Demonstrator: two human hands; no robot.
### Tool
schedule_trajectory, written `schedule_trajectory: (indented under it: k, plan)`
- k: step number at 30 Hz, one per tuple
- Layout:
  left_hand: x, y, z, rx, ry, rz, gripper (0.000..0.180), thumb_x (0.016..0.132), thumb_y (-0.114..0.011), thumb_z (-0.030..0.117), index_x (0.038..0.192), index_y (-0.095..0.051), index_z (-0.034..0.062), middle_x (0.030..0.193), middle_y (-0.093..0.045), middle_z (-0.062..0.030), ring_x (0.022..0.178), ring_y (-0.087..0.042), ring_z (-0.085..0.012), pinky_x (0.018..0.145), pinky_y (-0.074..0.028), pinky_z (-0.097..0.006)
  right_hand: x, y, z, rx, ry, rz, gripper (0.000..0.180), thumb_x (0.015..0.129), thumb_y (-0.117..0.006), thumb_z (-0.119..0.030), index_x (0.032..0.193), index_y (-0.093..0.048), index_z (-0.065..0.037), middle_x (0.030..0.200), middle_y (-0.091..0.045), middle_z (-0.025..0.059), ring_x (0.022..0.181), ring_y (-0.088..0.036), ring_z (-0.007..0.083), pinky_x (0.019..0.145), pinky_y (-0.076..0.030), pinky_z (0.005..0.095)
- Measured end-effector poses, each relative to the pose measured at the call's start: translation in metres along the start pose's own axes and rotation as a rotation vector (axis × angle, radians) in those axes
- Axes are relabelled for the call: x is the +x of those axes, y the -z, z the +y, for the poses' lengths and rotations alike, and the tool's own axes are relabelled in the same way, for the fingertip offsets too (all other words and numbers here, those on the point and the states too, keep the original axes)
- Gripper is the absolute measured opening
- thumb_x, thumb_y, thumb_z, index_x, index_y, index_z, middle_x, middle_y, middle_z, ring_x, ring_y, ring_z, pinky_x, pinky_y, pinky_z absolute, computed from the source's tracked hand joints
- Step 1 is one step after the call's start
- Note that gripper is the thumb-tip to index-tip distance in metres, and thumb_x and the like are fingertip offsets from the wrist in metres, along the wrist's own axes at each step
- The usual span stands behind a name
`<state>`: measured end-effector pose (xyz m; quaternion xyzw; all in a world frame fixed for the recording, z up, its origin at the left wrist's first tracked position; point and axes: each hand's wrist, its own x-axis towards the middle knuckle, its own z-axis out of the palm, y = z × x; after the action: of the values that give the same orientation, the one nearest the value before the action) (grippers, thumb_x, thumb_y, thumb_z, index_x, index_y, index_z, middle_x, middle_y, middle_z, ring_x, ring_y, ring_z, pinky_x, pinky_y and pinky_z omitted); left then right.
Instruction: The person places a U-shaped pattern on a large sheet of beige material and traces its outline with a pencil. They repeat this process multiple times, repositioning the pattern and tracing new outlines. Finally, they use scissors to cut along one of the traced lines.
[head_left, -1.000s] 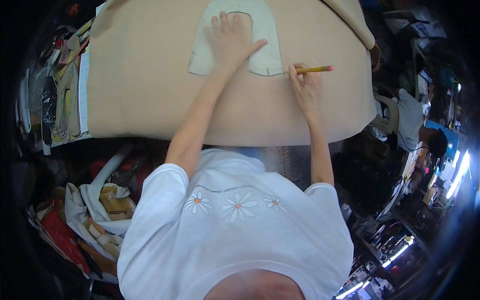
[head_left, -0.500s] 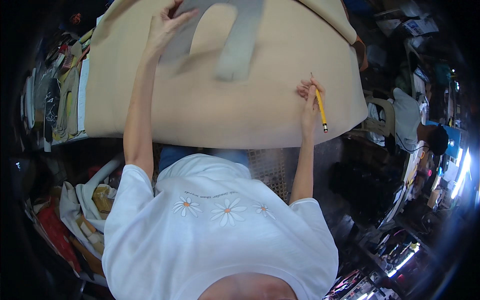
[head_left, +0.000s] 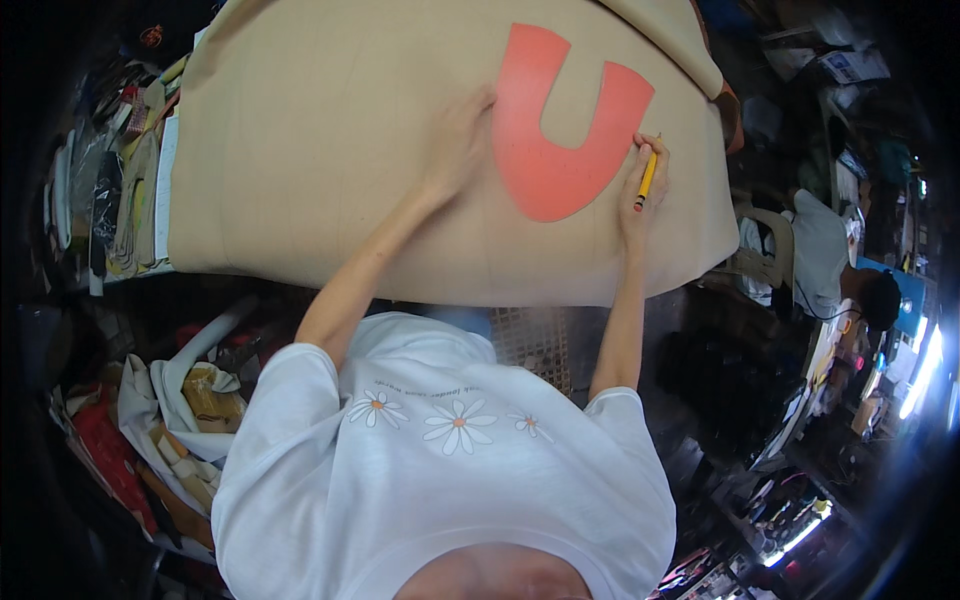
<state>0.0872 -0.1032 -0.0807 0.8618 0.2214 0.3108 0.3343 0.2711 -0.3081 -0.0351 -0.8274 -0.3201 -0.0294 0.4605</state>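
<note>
A flat red U-shaped template (head_left: 540, 165) lies on a large beige sheet (head_left: 300, 170), its open end pointing away from me and its rounded end toward me. My right hand (head_left: 641, 183) is at the template's right edge, closed round a yellow pencil (head_left: 647, 180). The pencil's eraser end points toward me, its tip away. Beside the template's left edge is my left hand (head_left: 460, 145), smeared by motion. Its fingertips reach close to that edge; whether they touch it I cannot make out.
Folded pieces of material (head_left: 135, 205) are stacked at the left of the sheet. Below them sit rolled and bundled scraps (head_left: 190, 400). A folded-over flap (head_left: 665, 40) of beige material lies at the far right. Grey cloth (head_left: 820, 240) hangs farther right.
A grey U-shaped piece was in my left hand; now a red one of similar shape lies farther right. My left hand has come nearer and rightward. My right hand has shifted slightly right with the pencil.
</note>
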Motion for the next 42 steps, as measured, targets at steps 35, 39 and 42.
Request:
schedule_trajectory:
  k: [35,39,42]
  plan:
    - [0.054,-0.014,-0.03,-0.207,-0.009,0.106,0.068,0.081,-0.039,-0.011,0.147,-0.031,0.0064,0.107,-0.071,-0.0056,0.108,-0.062,-0.0256,0.099,-0.044,-0.038,0.087,-0.053,0.025,0.047,-0.044,0.2,0.023,0.102,-0.042,-0.025,0.105,-0.048,-0.004,0.082,-0.07,0.0081,0.069,-0.057,0.0121,0.07,-0.046,0.0279]
    - [0.057,-0.014,-0.032,-0.123,-0.116,0.131,0.068,0.082,-0.039,-0.011,0.147,-0.031,0.0073,0.107,-0.071,-0.0063,0.108,-0.062,-0.0263,0.098,-0.045,-0.037,0.088,-0.053,0.031,0.095,0.003,0.22,0.022,0.102,-0.042,-0.025,0.104,-0.048,-0.004,0.081,-0.07,0.0085,0.068,-0.057,0.0119,0.068,-0.045,0.027]
    - [0.058,-0.013,-0.032,-0.14,-0.099,0.116,0.069,0.081,-0.04,-0.012,0.147,-0.03,0.0075,0.107,-0.071,-0.0068,0.109,-0.062,-0.0266,0.099,-0.045,-0.037,0.089,-0.054,0.03,0.069,-0.027,0.234,0.022,0.102,-0.041,-0.024,0.103,-0.048,-0.003,0.081,-0.07,0.0087,0.066,-0.057,0.0123,0.068,-0.045,0.0273]
